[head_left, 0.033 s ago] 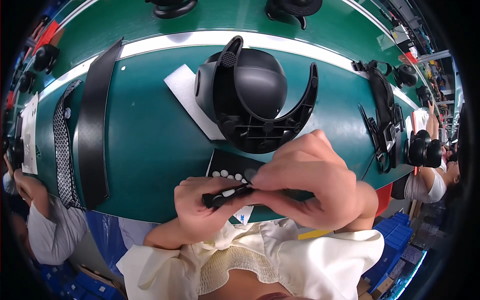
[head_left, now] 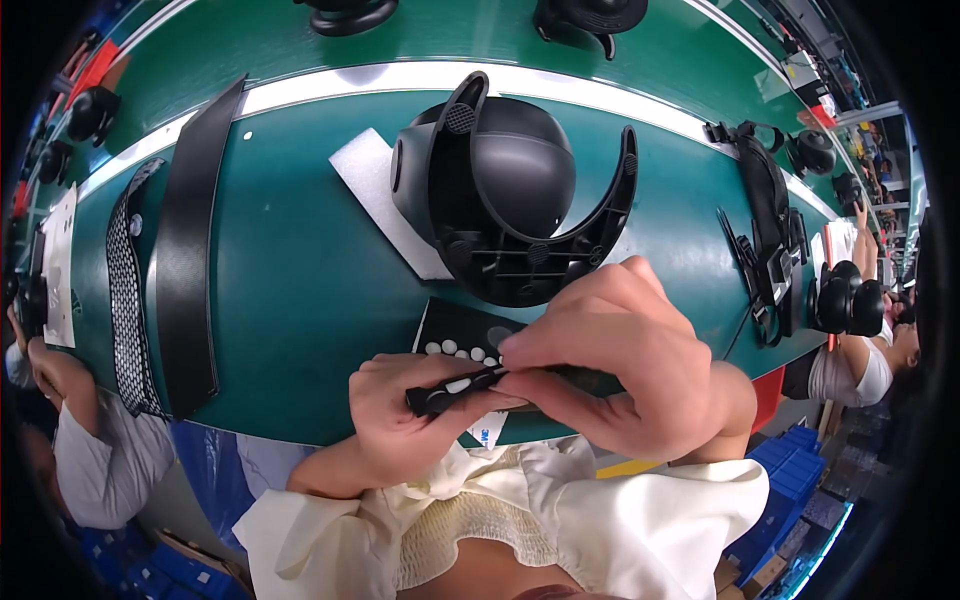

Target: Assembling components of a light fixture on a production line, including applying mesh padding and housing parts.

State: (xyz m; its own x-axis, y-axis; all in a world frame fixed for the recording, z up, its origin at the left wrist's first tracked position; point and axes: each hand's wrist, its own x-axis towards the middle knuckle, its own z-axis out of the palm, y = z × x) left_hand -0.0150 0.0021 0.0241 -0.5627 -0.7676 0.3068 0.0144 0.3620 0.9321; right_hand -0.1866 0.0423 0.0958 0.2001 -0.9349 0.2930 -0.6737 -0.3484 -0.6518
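My left hand [head_left: 390,405] is closed around a small narrow black piece [head_left: 430,400] with white oval spots along it. My right hand [head_left: 635,365] pinches thumb and forefinger together at the far end of that piece; the fingertips hide what exactly lies between them. Just beyond my hands lies a black sheet [head_left: 440,322] bearing a row of round white dots [head_left: 449,347] and a translucent round spot. A white printed paper corner [head_left: 487,428] shows below my fingers. Past the sheet stands a rounded black headset-like device [head_left: 525,165] with a curved, ribbed black frame [head_left: 535,262].
White foam [head_left: 375,200] lies beside the device. Left on the green table [head_left: 290,300] are a long black strip [head_left: 187,250] and a patterned strap [head_left: 128,290]. Black straps [head_left: 765,215] lie at right. Other people sit at both sides; more black devices [head_left: 350,15] stand beyond the white edge.
The fingertips of my right hand have shifted slightly at the end of the black piece, showing more of the translucent spot. My left hand keeps its place.
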